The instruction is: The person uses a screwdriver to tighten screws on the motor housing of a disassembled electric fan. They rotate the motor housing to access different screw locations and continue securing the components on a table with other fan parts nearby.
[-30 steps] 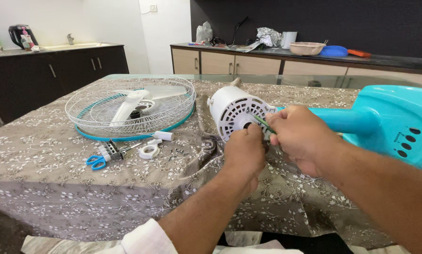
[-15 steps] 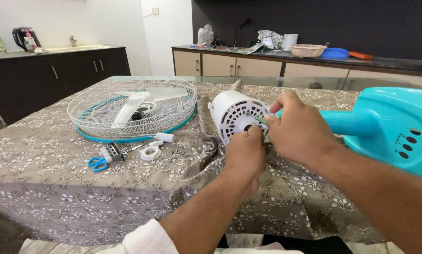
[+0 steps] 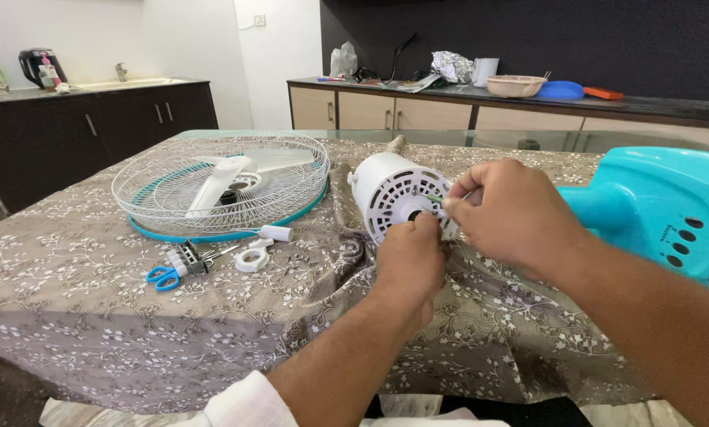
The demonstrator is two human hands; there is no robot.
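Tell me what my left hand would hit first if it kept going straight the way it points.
Probably the white fan motor housing: the left hand points up and away at its vented face, fingers already at it.

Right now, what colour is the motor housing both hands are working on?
White, seen clearly in the head view: the motor housing with slotted vents.

Turquoise fan base (image 3: 655,213) cut off at the right edge, motor housing (image 3: 394,194) partly behind the right hand (image 3: 520,209).
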